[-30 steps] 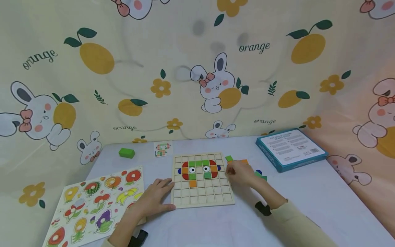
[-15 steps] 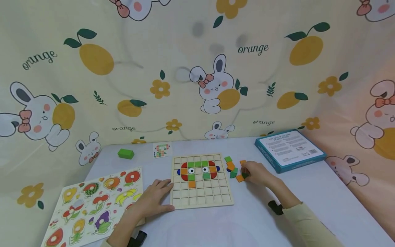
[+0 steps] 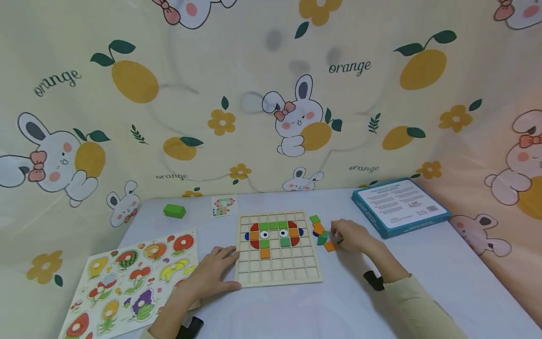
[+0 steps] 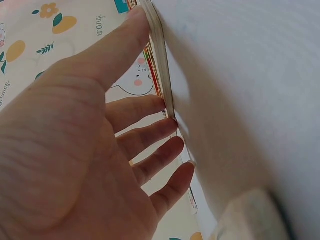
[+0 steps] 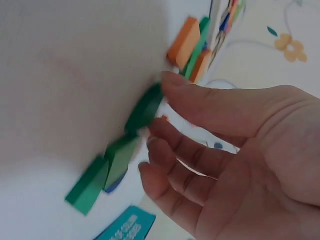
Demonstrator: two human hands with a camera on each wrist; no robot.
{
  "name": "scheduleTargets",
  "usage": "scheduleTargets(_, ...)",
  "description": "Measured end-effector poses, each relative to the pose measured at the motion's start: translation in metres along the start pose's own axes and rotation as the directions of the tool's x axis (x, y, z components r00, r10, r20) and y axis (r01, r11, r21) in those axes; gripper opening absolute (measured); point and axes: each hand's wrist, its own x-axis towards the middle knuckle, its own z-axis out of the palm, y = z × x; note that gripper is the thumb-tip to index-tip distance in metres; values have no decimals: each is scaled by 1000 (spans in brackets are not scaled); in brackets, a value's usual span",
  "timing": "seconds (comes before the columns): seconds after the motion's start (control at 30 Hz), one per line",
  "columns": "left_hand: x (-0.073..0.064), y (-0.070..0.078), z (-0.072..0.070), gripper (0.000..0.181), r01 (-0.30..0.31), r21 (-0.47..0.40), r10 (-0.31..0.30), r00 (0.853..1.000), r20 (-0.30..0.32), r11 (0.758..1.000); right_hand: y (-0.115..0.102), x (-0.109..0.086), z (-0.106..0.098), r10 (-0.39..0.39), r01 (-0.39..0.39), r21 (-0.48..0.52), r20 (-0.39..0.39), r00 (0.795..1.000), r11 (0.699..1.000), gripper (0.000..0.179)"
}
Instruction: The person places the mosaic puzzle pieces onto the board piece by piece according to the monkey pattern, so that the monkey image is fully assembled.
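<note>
A square wooden grid board [image 3: 292, 272] lies on the table with coloured pieces forming a face-like pattern in its upper half; an orange square [image 3: 265, 253] is the lowest. My left hand [image 3: 213, 272] rests at the board's left edge, thumb and fingertips touching it, fingers spread in the left wrist view. Right of the board, my right hand [image 3: 351, 236] is down among the loose pieces. In the right wrist view its thumb and index finger pinch a green piece [image 5: 145, 107], and more green pieces [image 5: 90, 185] lie beside it. An orange tile [image 3: 330, 246] is close to the fingers.
A small pattern card [image 3: 224, 206] and a green block [image 3: 174, 211] lie at the back left. The fruit puzzle board [image 3: 127, 282] takes up the left side, partly under my left forearm. A blue box [image 3: 400, 206] sits at the back right.
My right hand has moved right, from the board's right edge to the loose pieces, uncovering orange and green ones. My left hand and the pieces on the board have stayed put.
</note>
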Motion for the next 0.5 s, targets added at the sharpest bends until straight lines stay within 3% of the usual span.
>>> scheduleTargets(0.13,0,2,-1,86,10,1,-10,1000,8,1000,9,-2,-1,24,-23,-13,24,999,1000,22)
scheduleTargets(0.5,0,3,-1,85,-2,-1,2,1000,-4,1000,12,-2,-2,0,-1,59,27,1000,998,19)
